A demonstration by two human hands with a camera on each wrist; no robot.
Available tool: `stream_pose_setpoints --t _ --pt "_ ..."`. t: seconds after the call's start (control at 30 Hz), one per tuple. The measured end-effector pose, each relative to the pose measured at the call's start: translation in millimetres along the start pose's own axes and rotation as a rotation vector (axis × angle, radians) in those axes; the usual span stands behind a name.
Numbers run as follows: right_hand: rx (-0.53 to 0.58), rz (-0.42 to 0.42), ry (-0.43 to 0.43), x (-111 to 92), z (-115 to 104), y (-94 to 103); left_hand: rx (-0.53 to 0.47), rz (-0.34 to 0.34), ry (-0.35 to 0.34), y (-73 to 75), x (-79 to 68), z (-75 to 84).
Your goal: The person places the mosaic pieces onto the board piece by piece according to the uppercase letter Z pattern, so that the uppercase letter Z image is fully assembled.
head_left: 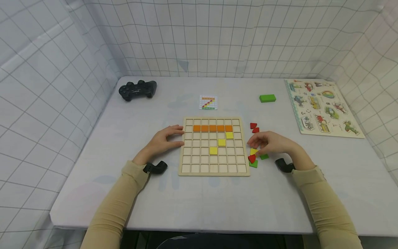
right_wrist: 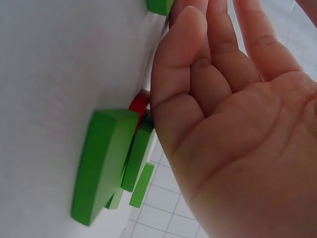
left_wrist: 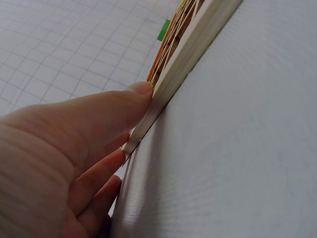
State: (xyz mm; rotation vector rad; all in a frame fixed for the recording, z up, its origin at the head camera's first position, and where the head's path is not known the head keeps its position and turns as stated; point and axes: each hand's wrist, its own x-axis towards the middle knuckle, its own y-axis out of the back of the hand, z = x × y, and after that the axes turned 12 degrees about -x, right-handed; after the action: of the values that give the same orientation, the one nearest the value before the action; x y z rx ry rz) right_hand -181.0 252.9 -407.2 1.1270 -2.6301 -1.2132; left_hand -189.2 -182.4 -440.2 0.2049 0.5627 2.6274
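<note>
A wooden grid board [head_left: 214,174] lies on the white table, with a row of orange squares [head_left: 212,128] and a diagonal of yellow squares [head_left: 221,142] in its cells. My left hand [head_left: 163,140] rests at the board's left edge, thumb and fingertips touching its side. Over the loose pieces right of the board hovers my right hand [head_left: 275,142], its fingers slightly bent with nothing visible between them. Below its fingertips lie a red piece [head_left: 252,158], a yellow one [head_left: 253,151] and green ones. Thick green pieces [right_wrist: 104,163] show beside the hand in the right wrist view.
Behind the board lies a small pattern card [head_left: 208,102]. A black game controller [head_left: 138,90] sits at the back left. Toward the back right are a green block [head_left: 267,98] and a picture puzzle board [head_left: 323,107]. Grid-patterned cloth walls surround the table.
</note>
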Motion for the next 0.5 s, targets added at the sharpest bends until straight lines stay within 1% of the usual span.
stream_pose_setpoints --t 0.33,0.5 --pt "-0.048 -0.013 -0.015 -0.3 -1.1 -3.0 0.005 0.002 -0.003 -0.3 0.1 -0.9" --pt "-0.052 -0.010 -0.013 -0.2 -2.2 -3.6 0.003 0.000 -0.001 -0.1 -0.2 -0.3"
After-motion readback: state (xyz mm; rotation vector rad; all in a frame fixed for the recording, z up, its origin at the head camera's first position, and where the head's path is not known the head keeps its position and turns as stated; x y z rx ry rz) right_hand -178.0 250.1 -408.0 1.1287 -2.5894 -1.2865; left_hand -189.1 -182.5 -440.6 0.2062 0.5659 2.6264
